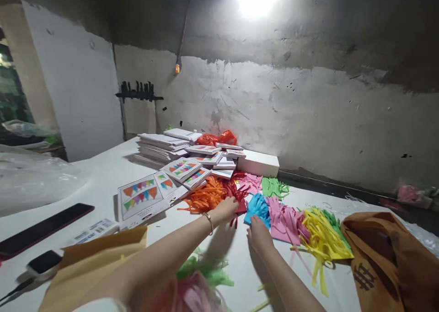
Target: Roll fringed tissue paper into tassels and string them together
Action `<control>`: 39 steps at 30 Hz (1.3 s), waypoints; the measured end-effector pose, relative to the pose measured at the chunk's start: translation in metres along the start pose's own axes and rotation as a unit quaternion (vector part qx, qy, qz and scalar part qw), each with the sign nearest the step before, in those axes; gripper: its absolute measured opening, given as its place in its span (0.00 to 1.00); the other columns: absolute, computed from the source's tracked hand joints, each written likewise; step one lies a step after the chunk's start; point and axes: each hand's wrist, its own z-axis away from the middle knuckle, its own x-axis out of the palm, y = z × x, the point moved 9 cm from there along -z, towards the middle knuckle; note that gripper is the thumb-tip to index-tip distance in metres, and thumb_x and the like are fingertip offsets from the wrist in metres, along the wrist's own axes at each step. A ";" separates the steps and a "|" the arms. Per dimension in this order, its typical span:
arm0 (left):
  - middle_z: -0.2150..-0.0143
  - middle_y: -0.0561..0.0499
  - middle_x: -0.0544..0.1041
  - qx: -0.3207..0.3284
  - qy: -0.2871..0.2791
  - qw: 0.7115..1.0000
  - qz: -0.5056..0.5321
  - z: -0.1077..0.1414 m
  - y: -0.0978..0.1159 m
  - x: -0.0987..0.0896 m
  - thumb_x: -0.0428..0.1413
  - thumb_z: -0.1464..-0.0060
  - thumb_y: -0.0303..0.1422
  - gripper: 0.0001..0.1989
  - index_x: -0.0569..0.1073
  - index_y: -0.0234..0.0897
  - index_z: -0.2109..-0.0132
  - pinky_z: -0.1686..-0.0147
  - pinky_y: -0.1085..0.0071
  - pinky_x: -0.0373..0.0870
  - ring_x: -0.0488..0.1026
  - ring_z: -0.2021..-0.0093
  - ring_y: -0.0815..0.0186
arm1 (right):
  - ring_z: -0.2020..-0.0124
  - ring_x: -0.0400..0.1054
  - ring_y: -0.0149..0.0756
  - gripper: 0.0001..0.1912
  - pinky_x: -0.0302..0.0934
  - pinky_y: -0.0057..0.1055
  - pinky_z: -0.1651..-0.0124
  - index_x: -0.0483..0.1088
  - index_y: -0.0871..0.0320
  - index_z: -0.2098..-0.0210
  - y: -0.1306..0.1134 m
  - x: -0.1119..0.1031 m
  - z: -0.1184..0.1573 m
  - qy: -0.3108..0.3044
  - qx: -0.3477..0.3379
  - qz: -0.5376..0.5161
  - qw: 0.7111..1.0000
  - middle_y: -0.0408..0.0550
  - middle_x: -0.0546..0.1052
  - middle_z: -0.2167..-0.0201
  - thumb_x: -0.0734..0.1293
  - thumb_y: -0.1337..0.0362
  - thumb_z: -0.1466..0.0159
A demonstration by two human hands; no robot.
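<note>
In the head view my left hand (224, 210), with a bracelet on the wrist, has its fingers curled on a bundle of dark red fringed paper (242, 205). Some red strips hang below those fingers. Just left of it lies a heap of orange fringed paper (206, 195). My right hand (259, 235) rests its slightly parted fingers at the lower edge of a blue fringed bundle (258, 209). Pink fringed paper (283, 220) and yellow fringed paper (324, 234) lie to the right. Behind are a green bundle (273, 187) and another pink one (251, 183).
Printed bunting packs (140, 201) and stacked white packs (161, 147) fill the back left. A white box (259, 163) stands by the wall. Brown cloth (391, 257) lies right; a phone (44, 229) and brown envelope (99, 257) lie left. Blurred green and pink paper (202, 284) is close in front.
</note>
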 end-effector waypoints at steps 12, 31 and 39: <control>0.46 0.44 0.75 -0.130 0.021 0.988 0.084 -0.050 -0.087 0.001 0.57 0.35 0.37 0.15 0.72 0.36 0.45 0.53 0.57 0.76 0.76 0.52 0.59 | 0.53 0.73 0.38 0.15 0.70 0.42 0.51 0.71 0.60 0.49 0.032 0.039 -0.034 -0.062 0.011 0.093 0.994 0.50 0.75 0.51 0.67 0.57 0.31; 0.48 0.45 0.77 0.037 0.125 0.964 0.233 -0.094 -0.013 -0.045 0.56 0.35 0.36 0.12 0.75 0.35 0.49 0.47 0.53 0.73 0.75 0.50 0.58 | 0.50 0.72 0.39 0.15 0.69 0.43 0.48 0.70 0.56 0.47 -0.084 0.039 -0.082 -0.039 -0.139 -0.011 0.989 0.50 0.74 0.47 0.66 0.58 0.30; 0.45 0.44 0.75 -0.036 0.080 0.955 0.284 -0.044 -0.055 0.043 0.57 0.35 0.37 0.14 0.73 0.35 0.47 0.46 0.51 0.72 0.74 0.47 0.56 | 0.32 0.56 0.56 0.31 0.52 0.51 0.32 0.61 0.64 0.34 0.013 0.025 -0.002 -0.032 -0.091 0.001 0.995 0.63 0.61 0.32 0.66 0.59 0.32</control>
